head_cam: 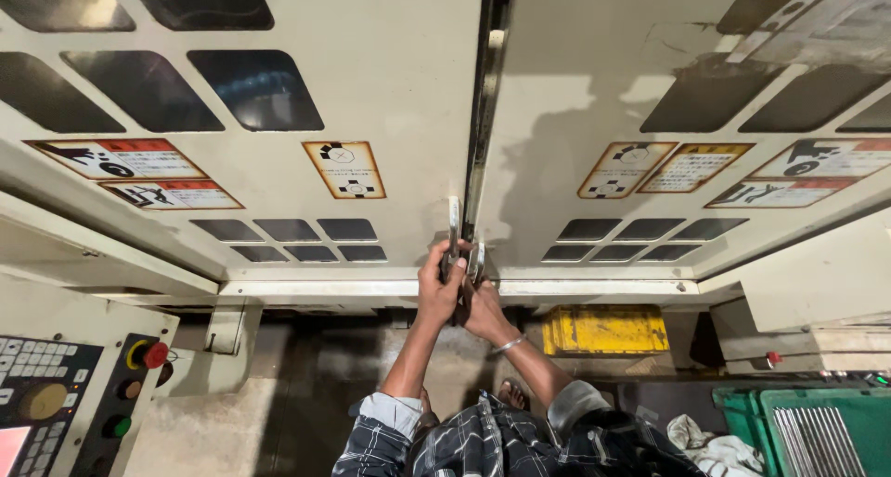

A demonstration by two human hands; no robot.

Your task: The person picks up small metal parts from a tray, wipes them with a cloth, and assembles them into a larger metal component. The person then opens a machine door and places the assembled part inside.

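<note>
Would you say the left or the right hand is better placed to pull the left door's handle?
Probably the left hand: it already wraps the left door handle, while the right hand sits at the right door handle.

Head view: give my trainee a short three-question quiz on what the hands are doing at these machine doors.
1. True or false: the left hand grips the metal handle of the left door.
2. Where is the right hand?
A. On the keypad panel
B. At the handle of the right door, beside the left hand
C. On the green crate
3. Fill in: the block under the right door is coloured ____.

Key
1. True.
2. B.
3. Yellow: the yellow block sits below the door's lower edge.
</note>
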